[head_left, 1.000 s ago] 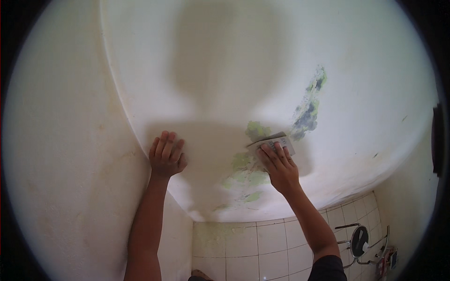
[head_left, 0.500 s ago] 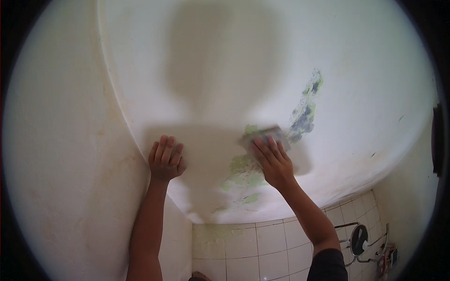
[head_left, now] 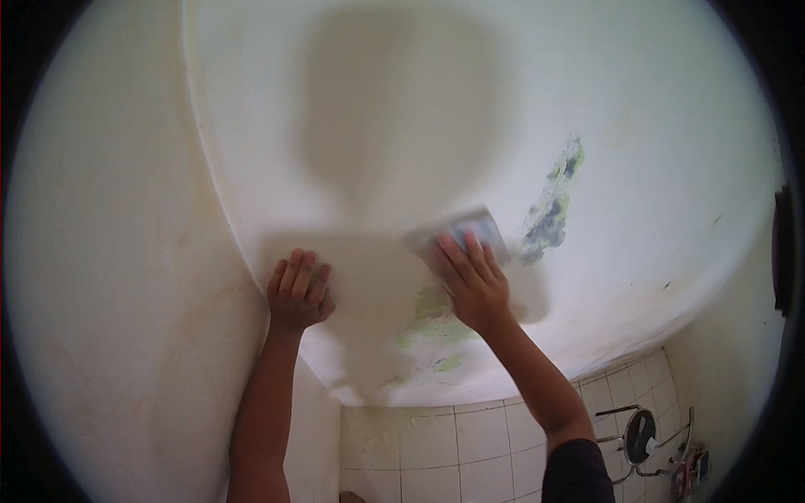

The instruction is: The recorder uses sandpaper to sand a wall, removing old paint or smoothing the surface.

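My right hand (head_left: 478, 292) presses a greyish sheet of sandpaper (head_left: 484, 221) against the white wall (head_left: 646, 210), fingers laid over it. The sheet is slightly blurred, and part of it is hidden under the fingers. Just below, a patch of exposed green paint (head_left: 429, 308) shows through the white. To the right of the sheet runs a long, flaking grey and green patch (head_left: 547, 230). My left hand (head_left: 299, 293) rests on the same wall near the left corner, its fingers stretched upward and holding nothing.
Close on the left stands a stained side wall (head_left: 109, 277). Below is a white tiled floor (head_left: 428, 440). A metal-framed stool with a dark seat (head_left: 641, 436) is at the lower right, beside some colourful items (head_left: 692, 469). My shadow falls across the wall.
My right hand and the sandpaper have moved left and slightly up across the wall. My left hand stays in its place on the wall. The view has shifted slightly.
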`<state>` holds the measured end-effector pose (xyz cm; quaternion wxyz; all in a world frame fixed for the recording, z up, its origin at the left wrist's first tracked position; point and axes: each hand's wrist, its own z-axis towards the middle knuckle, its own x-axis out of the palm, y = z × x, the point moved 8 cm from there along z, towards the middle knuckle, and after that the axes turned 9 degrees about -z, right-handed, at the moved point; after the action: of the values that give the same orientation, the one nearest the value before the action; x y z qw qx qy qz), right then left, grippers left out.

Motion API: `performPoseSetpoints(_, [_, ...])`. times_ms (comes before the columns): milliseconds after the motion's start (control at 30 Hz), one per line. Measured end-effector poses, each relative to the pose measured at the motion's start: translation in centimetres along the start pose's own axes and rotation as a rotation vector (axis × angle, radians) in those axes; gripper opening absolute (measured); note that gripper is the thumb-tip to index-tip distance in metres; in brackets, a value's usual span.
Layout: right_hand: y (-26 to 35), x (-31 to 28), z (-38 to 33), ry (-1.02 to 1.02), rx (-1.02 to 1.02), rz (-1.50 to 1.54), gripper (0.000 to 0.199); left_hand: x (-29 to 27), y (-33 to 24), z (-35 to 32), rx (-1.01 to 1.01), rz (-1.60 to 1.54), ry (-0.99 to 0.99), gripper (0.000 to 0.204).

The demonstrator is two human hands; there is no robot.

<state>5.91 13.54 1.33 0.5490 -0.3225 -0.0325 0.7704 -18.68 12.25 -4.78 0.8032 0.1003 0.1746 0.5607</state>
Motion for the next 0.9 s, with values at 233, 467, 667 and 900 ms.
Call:
performPoseSetpoints(233, [-2.1,-0.2,-3.6,0.051,0.073,-0.044,0.042,-1.0,0.7,0.5,-0.004,-0.001,-0.019,0.038])
performPoseSetpoints(467, [-0.4,-3.8,6.2,-0.108,0.124,0.051,0.053,-0.5,0.7,0.3,-0.004,-0.002,-0.001,0.039])
performPoseSetpoints(667, [0.5,-3.7,4.3,-0.02,0.186,0.111,0.06,-1.0,0.7,0.2,-0.002,-0.006,-0.007,0.041])
performPoseSetpoints(900, [0.5,-3.7,2.4,0.115,0.205,0.197,0.059,-0.5,-3.3,3.0,-0.456,-0.396,0.055,0.043])
